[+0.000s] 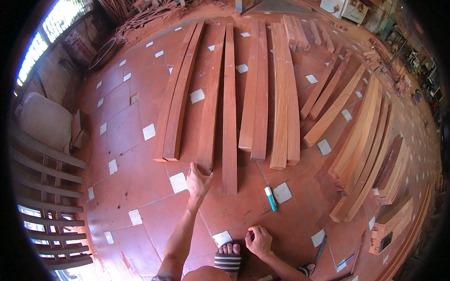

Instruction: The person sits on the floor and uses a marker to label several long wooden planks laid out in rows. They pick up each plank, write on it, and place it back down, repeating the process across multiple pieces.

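My left hand [199, 181] is closed on the near end of a reddish-brown wooden beam [213, 103], which lies lengthwise on the floor. Just to its right lies another long beam [229, 112], reaching nearer to me and almost touching it at the far end. Close to my knee hangs my right hand [260, 240], its fingers curled in with nothing visible in them. A teal marker with a white cap [270, 199] rests on the tiles between my right hand and the beams.
Beams in pairs lie left [185, 93] and right [255, 93] of the middle ones. Several more lumber pieces [358, 136] fan out to the right. A slatted wooden frame [51, 178] stands at the left, with sawdust and scraps [145, 21] at the back. My striped sandal [228, 263] is below.
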Demonstrator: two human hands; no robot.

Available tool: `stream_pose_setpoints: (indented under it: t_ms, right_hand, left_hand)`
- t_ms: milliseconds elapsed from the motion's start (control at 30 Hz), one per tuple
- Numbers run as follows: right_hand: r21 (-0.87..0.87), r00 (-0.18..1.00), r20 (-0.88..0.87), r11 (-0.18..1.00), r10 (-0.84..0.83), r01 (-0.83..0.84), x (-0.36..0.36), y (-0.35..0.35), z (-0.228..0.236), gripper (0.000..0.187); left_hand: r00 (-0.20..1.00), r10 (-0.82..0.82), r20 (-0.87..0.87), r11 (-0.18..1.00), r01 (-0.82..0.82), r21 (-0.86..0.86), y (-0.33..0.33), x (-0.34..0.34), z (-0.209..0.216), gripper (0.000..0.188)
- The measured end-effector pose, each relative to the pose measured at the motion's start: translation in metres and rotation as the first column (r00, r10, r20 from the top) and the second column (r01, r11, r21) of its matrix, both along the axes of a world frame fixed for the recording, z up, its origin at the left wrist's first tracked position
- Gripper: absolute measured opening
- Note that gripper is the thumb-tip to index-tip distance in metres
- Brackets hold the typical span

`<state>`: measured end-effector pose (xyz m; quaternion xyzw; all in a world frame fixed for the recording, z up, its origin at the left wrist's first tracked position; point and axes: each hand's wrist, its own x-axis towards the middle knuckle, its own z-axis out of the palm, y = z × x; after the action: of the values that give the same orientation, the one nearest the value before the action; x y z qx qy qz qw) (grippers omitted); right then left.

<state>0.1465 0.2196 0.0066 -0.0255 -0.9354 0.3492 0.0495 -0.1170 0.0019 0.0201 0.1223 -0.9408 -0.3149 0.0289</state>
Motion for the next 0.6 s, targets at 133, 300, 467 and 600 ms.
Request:
stream_pose_setpoints:
  t_ms: [133,300,467,600]
  right_hand:
    - [0.009,1.0,-0.007,1.0,0.006,-0.006,-0.005,0.001,0.001,0.018]
    - [-0.002,1.0,0.004,1.0,0.014,-0.014,0.001,0.0,0.0,0.017]
    - [0.002,1.0,0.017,1.0,0.006,-0.006,0.001,0.001,-0.002,0.017]
    - [0.005,1.0,0.002,1.0,0.017,-0.017,-0.001,0.0,-0.001,0.017]
  left_hand:
    - [0.991,-0.01,-0.135,0.998,0.002,-0.062,0.004,0.0,-0.011,0.06]
    - [0.999,-0.013,-0.05,0.998,0.01,-0.058,0.014,0.003,-0.001,0.062]
    - [0.998,-0.058,0.031,0.995,0.061,-0.084,0.024,0.004,0.016,0.066]
    - [0.996,-0.087,0.032,0.995,0.088,-0.041,0.017,0.005,0.009,0.068]
